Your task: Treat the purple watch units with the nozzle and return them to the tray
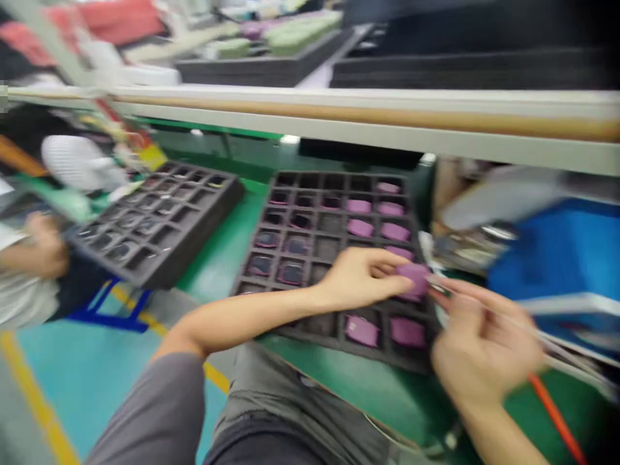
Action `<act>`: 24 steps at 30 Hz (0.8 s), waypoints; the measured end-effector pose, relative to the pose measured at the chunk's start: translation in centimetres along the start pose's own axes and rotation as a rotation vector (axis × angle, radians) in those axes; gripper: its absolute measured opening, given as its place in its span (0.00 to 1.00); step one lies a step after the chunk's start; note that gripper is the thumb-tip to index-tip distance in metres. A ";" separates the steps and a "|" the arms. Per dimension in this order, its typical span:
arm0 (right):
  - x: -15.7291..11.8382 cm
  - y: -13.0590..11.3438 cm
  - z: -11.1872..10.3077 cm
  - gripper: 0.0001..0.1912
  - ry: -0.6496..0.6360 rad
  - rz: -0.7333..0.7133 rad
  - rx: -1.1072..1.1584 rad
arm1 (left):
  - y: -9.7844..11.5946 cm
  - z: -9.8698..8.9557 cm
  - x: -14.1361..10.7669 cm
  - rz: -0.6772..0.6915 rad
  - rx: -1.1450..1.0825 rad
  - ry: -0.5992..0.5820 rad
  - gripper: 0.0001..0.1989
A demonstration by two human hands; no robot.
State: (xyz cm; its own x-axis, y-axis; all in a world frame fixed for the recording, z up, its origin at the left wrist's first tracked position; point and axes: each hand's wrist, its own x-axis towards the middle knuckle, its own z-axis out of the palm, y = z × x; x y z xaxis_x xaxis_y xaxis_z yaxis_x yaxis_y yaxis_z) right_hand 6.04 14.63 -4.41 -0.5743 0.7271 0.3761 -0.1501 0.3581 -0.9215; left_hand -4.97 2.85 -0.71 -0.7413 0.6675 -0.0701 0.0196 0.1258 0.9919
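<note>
My left hand [361, 278] reaches over a dark foam tray [324, 326] and pinches a small purple rounded block [413, 281] between thumb and fingers, above the tray's right column. Close by on the right, my right hand [489, 336] is closed on a thin white cable [557, 342], whose small end meets or nearly meets the block's right edge; blur hides the exact contact. Similar purple pieces fill pockets on the tray's right side, such as one purple piece [407, 331] at the near corner. Dark-faced pieces [292, 272] with purple rims lie in the left columns.
A second foam tray [179, 255] with small parts stands left on the green bench [213, 242]. A shelf rail [310, 119] crosses above. To the right is a blue bin [571, 248]; an orange-red strip [555, 413] lies below. Another person's hand [46, 245] shows at far left.
</note>
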 end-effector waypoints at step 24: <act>1.5 0.3 1.1 0.05 -0.057 -0.207 0.229 | 2.0 -0.9 0.5 0.058 -0.042 0.035 0.16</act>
State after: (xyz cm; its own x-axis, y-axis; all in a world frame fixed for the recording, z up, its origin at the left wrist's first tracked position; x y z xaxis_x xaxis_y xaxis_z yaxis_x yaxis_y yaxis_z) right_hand 4.26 15.21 -4.19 -0.5555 0.6165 0.5580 -0.4425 0.3490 -0.8261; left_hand -5.92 2.83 1.35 -0.7625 0.6469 -0.0096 0.0355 0.0566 0.9978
